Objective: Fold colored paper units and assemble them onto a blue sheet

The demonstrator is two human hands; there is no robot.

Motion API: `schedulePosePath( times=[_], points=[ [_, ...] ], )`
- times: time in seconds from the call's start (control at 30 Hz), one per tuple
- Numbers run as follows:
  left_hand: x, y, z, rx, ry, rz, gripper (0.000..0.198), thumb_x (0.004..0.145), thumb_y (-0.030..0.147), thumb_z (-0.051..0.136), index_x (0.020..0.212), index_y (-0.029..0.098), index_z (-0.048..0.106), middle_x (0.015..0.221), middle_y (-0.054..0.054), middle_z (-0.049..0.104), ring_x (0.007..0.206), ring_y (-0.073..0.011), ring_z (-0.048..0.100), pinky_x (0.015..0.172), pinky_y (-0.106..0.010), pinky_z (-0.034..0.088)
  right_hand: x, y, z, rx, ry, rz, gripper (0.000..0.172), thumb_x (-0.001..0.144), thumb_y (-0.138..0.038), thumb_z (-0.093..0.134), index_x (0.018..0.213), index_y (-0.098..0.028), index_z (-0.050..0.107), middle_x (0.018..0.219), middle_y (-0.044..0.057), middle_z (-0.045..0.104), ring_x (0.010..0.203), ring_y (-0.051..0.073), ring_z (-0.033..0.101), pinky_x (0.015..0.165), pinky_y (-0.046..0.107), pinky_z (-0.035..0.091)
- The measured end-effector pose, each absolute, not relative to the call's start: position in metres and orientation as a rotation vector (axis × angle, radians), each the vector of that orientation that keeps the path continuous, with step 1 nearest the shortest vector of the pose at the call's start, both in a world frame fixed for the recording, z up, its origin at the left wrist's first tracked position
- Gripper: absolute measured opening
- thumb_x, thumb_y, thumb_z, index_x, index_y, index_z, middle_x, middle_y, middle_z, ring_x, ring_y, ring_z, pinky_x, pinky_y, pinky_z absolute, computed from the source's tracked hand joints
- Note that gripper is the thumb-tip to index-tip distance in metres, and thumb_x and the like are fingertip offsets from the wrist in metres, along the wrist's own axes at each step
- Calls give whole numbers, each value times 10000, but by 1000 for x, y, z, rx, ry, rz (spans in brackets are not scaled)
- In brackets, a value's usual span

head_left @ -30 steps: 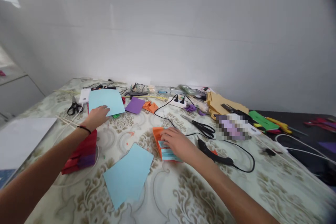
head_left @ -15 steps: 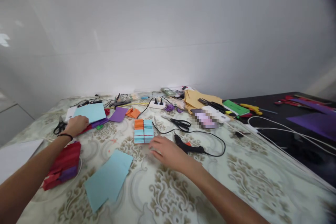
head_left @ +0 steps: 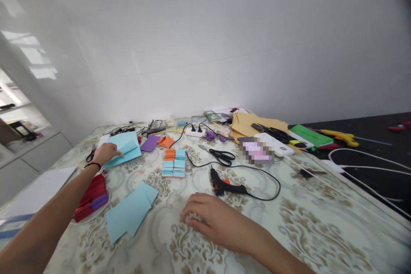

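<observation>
At the back left, my left hand (head_left: 105,154) is closed on the edge of a light blue paper sheet (head_left: 127,144), which is partly raised and bent. My right hand (head_left: 212,218) hovers over or rests on the patterned tablecloth (head_left: 205,261); I cannot tell which. Its fingers are loosely curled, with a gap to the thumb and nothing between them. Beyond it sits a block of folded orange and light blue pieces (head_left: 174,164). Two overlapping light blue sheets (head_left: 128,214) lie between my arms. A black glue gun (head_left: 224,185) lies just past my right hand.
Black-handled scissors (head_left: 222,155) lie near a white power strip (head_left: 195,132). A plate with red and purple folded pieces (head_left: 94,199) stands by my left forearm. Tan sheets (head_left: 253,125), a blurred phone (head_left: 255,150) and a white power bank (head_left: 274,143) are at right. Cables cross the table.
My left hand has taken hold of the light blue sheet and bent it up. My right hand has drawn back toward me from beside the folded block. The view has shifted left.
</observation>
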State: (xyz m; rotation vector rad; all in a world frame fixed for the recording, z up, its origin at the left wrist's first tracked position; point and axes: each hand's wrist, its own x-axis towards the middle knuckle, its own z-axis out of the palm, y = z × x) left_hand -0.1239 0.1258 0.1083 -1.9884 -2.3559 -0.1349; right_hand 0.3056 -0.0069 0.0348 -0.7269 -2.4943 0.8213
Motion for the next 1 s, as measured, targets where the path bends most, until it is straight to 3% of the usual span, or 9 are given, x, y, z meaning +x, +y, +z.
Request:
schedulePosePath(
  times=[0.13, 0.2, 0.27, 0.33, 0.4, 0.53, 0.67, 0.77, 1.0],
  points=[
    [-105, 114, 126, -2014, -2353, -451, 356, 1005, 352, 664, 1304, 162, 634, 1293, -113, 668, 1085, -253, 691, 911, -461, 607, 320, -24, 18, -876, -2333, 976, 246, 1047, -334, 551, 1148, -234, 752, 1136, 80, 751, 1089, 254, 697, 1003, 400, 514],
    [-84, 97, 121, -2043, -2326, -621, 210, 998, 338, 637, 1026, 137, 692, 973, -68, 732, 877, -219, 709, 792, -362, 587, 316, -33, 6, -988, -2128, 1148, 330, 1036, -438, 562, 1267, -249, 705, 1222, 104, 738, 1129, 273, 693, 1028, 439, 513],
    [-50, 70, 102, -2154, -2285, -780, 262, 994, 329, 562, 794, 173, 624, 643, 1, 642, 660, -189, 671, 643, -285, 516, 300, -40, -5, -1003, -1856, 1379, 542, 1010, -562, 564, 1457, -256, 568, 1404, 151, 661, 1220, 291, 669, 1050, 468, 516],
    [-5, 35, 72, -2347, -2240, -914, 297, 988, 352, 520, 739, 199, 574, 563, 28, 593, 544, -164, 625, 547, -257, 458, 276, -43, -14, -890, -1612, 1595, 812, 965, -665, 574, 1628, -273, 316, 1601, 183, 485, 1329, 305, 614, 1071, 491, 514],
    [38, 0, 40, -2575, -2167, -1032, 307, 989, 389, 517, 756, 202, 590, 595, 18, 639, 534, -153, 622, 519, -246, 448, 251, -43, -20, -827, -1416, 1715, 986, 912, -729, 599, 1678, -307, 143, 1675, 171, 385, 1398, 324, 565, 1065, 516, 522],
    [69, -44, 7, -2964, -1972, -1221, 511, 1102, 418, 312, 885, 176, 707, 781, -36, 769, 673, -146, 730, 619, -229, 555, 225, -40, -29, -1042, -1360, 1530, 832, 858, -646, 723, 1558, -281, 458, 1592, 121, 530, 1485, 334, 471, 1186, 519, 415],
    [1, -59, 4, -2916, -1976, -1368, 442, 1095, 446, 373, 1120, 176, 722, 981, -83, 803, 848, -186, 771, 764, -283, 613, 235, -36, -49, -1271, -1396, 1457, 787, 820, -553, 727, 1496, -197, 539, 1432, 146, 673, 1299, 357, 636, 1101, 524, 494],
    [-79, -65, -1, -2516, -2162, -1367, 338, 1016, 498, 542, 1125, 215, 691, 1145, -103, 758, 1076, -257, 718, 966, -400, 573, 251, -36, -66, -1345, -1381, 1413, 765, 809, -519, 690, 1476, -166, 564, 1453, 144, 658, 1243, 345, 667, 1072, 490, 517],
    [-189, -70, -26, -1896, -2400, -994, 552, 793, 445, 740, 1278, 210, 618, 1389, -192, 613, 1337, -450, 543, 1137, -630, 406, 265, -31, -65, -1506, -1126, 1288, 789, 859, -448, 621, 1578, -180, 433, 1126, 124, 797, 813, 300, 751, 719, 414, 607]
  ],
)
